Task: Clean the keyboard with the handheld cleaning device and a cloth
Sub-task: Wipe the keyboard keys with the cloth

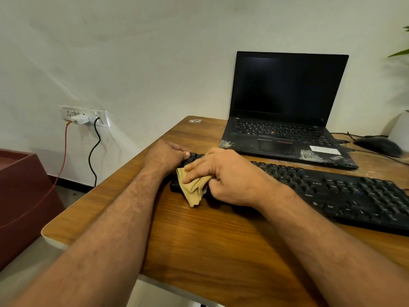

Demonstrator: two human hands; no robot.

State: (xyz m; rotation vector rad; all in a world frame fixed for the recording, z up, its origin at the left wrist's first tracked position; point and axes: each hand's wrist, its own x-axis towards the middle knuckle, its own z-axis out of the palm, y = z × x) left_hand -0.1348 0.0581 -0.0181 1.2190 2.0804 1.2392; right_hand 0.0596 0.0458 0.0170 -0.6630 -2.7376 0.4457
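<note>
Two hands work the black keyboard [332, 191], lying slantwise near the table's [221, 251] left edge. Left hand [166, 155] grips its far-left end; right hand [223, 176] pinches a crumpled tan cloth [193, 189] against the left-end keys.

Both hands [199, 169] curled, gripping.

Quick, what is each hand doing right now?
Left hand: grips the keyboard's left end.
Right hand: fingers hold the cloth on the keys.
</note>
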